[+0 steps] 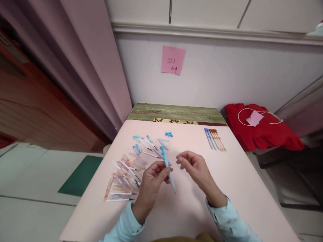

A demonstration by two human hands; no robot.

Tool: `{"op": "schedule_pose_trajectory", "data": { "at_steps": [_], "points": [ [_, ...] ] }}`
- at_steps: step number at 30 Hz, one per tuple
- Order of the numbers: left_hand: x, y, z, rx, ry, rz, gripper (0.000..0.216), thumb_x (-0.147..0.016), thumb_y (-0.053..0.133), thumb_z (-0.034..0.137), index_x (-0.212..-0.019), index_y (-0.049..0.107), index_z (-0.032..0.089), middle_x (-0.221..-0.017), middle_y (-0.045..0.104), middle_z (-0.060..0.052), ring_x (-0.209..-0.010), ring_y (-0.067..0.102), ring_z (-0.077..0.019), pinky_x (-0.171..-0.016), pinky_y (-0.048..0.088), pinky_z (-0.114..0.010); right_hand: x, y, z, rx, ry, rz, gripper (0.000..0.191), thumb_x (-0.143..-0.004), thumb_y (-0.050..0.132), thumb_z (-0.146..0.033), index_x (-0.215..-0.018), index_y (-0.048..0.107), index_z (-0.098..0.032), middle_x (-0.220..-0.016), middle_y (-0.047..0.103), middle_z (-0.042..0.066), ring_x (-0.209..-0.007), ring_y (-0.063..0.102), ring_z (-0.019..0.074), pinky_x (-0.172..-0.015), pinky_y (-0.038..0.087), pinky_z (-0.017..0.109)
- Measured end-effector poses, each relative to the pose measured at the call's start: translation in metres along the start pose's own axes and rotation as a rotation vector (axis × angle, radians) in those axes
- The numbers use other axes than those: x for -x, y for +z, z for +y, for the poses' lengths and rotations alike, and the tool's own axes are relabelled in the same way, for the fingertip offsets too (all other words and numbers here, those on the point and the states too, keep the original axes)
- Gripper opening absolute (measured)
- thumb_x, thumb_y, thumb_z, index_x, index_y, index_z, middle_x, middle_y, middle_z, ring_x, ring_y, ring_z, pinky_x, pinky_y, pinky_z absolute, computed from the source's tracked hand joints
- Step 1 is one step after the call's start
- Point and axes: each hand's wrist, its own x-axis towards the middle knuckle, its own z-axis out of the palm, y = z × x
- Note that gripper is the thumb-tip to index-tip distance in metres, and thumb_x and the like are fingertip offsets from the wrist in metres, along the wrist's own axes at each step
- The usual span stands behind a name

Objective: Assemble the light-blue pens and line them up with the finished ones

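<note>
My left hand [153, 178] is closed around a light blue pen [168, 169], held upright-tilted above the pale pink table [239, 181] with its tip pointing down toward me. My right hand [193, 166] hovers just right of the pen, fingers curled in a loose pinch; whether anything is in them I cannot make out. Loose blue and white pen parts [148, 144] lie scattered just beyond my hands. A pile of packets with refills [124, 179] lies to the left of my left hand.
A row of several assembled pens [215, 138], blue and orange, lies at the table's far right. Small blue caps [169, 134] sit at the far middle. A pink note [173, 59] hangs on the wall. A red cloth with a white cable [262, 129] lies at right.
</note>
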Motion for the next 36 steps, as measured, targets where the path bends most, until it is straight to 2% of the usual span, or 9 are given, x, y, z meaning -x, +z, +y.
{"op": "schedule_pose_trajectory", "data": {
  "at_steps": [2,4,10,13,17,24,36],
  "points": [
    [-0.007,0.000,0.000,0.012,0.026,0.051,0.023,-0.075,0.072,0.035,-0.086,0.067,0.016,-0.078,0.068,-0.004,-0.063,0.058,-0.0134,-0.059,0.050,-0.026,0.011,0.002,0.010,0.122,0.020,-0.014,0.026,-0.078,0.070,-0.044,-0.081,0.070,-0.018,-0.071,0.066,0.003,-0.057,0.053,0.0125,-0.053,0.042,0.025],
    [-0.012,0.001,-0.002,0.023,0.041,0.086,0.021,-0.075,0.072,0.034,-0.085,0.066,0.016,-0.076,0.067,-0.003,-0.064,0.059,-0.0132,-0.062,0.050,-0.026,0.020,0.008,0.019,0.178,0.040,-0.017,0.025,-0.075,0.074,-0.042,-0.083,0.070,-0.019,-0.070,0.066,0.002,-0.054,0.050,0.0114,-0.051,0.040,0.024],
    [-0.015,0.005,-0.011,0.024,0.064,0.092,0.020,-0.075,0.073,0.031,-0.084,0.065,0.016,-0.075,0.067,-0.002,-0.069,0.062,-0.0141,-0.068,0.050,-0.026,0.028,0.026,0.032,0.190,-0.005,0.047,0.019,-0.077,0.070,-0.037,-0.085,0.068,-0.019,-0.075,0.067,0.002,-0.057,0.051,0.0119,-0.054,0.042,0.024],
    [-0.020,-0.002,-0.005,0.017,0.083,0.115,0.026,-0.073,0.075,0.031,-0.092,0.066,0.015,-0.075,0.068,-0.002,-0.069,0.062,-0.0139,-0.069,0.050,-0.026,0.029,0.029,0.035,0.249,-0.048,0.091,0.015,-0.079,0.068,-0.035,-0.082,0.066,-0.020,-0.068,0.063,0.000,-0.054,0.050,0.0116,-0.052,0.040,0.024],
    [-0.035,-0.013,0.011,0.107,0.192,0.256,0.033,-0.078,0.070,0.040,-0.100,0.066,0.016,-0.083,0.070,-0.004,-0.075,0.066,-0.0168,-0.075,0.054,-0.033,0.031,0.032,0.036,0.388,-0.123,0.146,0.009,-0.079,0.067,-0.030,-0.080,0.063,-0.022,-0.065,0.060,-0.001,-0.052,0.048,0.0112,-0.051,0.038,0.024],
    [-0.045,-0.014,0.016,0.165,0.188,0.225,0.033,-0.071,0.076,0.037,-0.093,0.068,0.014,-0.083,0.072,-0.007,-0.071,0.067,-0.0180,-0.071,0.055,-0.034,0.033,0.035,0.036,0.461,-0.175,0.167,0.009,-0.079,0.065,-0.031,-0.077,0.062,-0.023,-0.064,0.061,0.000,-0.050,0.049,0.0122,-0.051,0.039,0.025],
    [-0.044,-0.012,0.012,0.191,0.139,0.207,0.030,-0.072,0.075,0.036,-0.089,0.064,0.013,-0.080,0.071,-0.006,-0.067,0.066,-0.0163,-0.072,0.055,-0.035,0.035,0.041,0.044,0.352,-0.099,0.152,0.014,-0.078,0.066,-0.033,-0.073,0.060,-0.021,-0.057,0.055,-0.002,-0.049,0.045,0.0114,-0.049,0.036,0.023]
  ]
}}
